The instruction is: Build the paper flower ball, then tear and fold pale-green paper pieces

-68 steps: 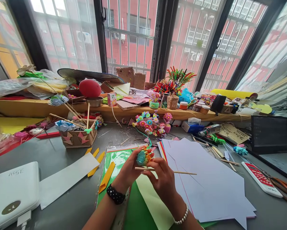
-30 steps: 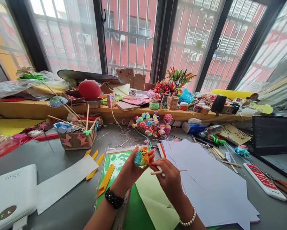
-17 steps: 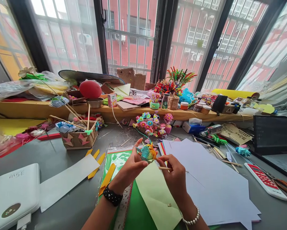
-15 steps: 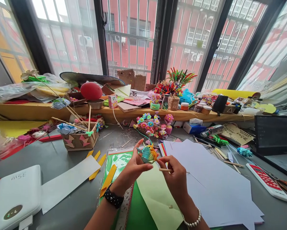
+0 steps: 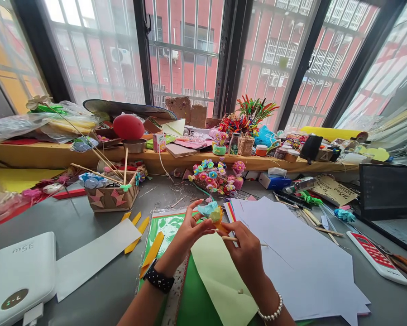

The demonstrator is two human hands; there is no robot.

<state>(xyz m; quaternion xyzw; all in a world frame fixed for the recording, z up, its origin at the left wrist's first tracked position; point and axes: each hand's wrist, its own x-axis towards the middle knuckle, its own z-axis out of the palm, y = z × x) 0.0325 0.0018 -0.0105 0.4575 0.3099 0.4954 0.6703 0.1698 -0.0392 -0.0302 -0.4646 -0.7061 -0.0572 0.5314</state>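
Note:
Between my two hands is a folded paper flower with blue, pale green and orange petals. My left hand is closed around its left side, thumb across the front. Fingers of my right hand pinch at the flower's lower right, by the orange petals. A thin wooden stick also lies in the right hand, sticking out on both sides of the fingers. Beneath the hands lie a pale green paper sheet and a green folder. Folded yellow paper strips rest left of my wrist.
White paper sheets spread to the right, near a red and white calculator. A white power bank and a white paper strip lie left. Behind stand a cardboard basket and a bunch of small flowers. A laptop sits far right.
The paper flower has turned in my hands, so the blue petals show at the top and a pale green part faces me. My left thumb has moved up across it.

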